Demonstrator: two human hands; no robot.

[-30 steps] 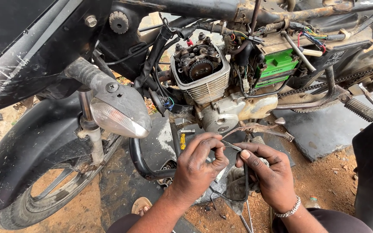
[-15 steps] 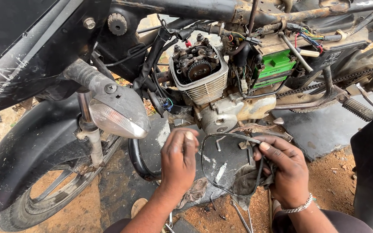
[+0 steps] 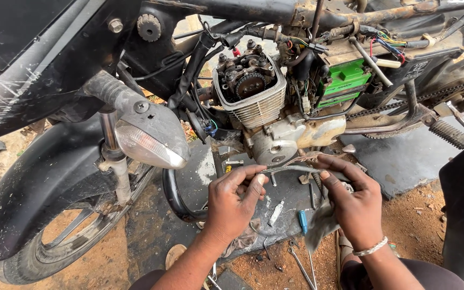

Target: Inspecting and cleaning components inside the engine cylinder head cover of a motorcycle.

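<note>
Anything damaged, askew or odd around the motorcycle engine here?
Yes. The engine has its top cover off, exposing the cam sprocket. The frame tube looks rusty. Small tools lie scattered on the dark mat below both hands.

Your left hand (image 3: 232, 201) and right hand (image 3: 353, 204) pinch a thin grey cable (image 3: 291, 169) between them, and your right wrist wears a silver bracelet (image 3: 370, 248). You also grip a dull grey rag (image 3: 320, 228). Below lies a blue-handled screwdriver (image 3: 302, 220) on a dark grey mat (image 3: 291, 198). The engine (image 3: 253, 102) ahead of you is silver with ribbed fins, brown with grime lower down. The battery (image 3: 345, 80) is bright green. The fender (image 3: 44, 182) is black, dusted pale. The indicator lamp (image 3: 149, 147) is milky white in a grey shell. The ground (image 3: 414, 215) is reddish-brown earth.
</note>
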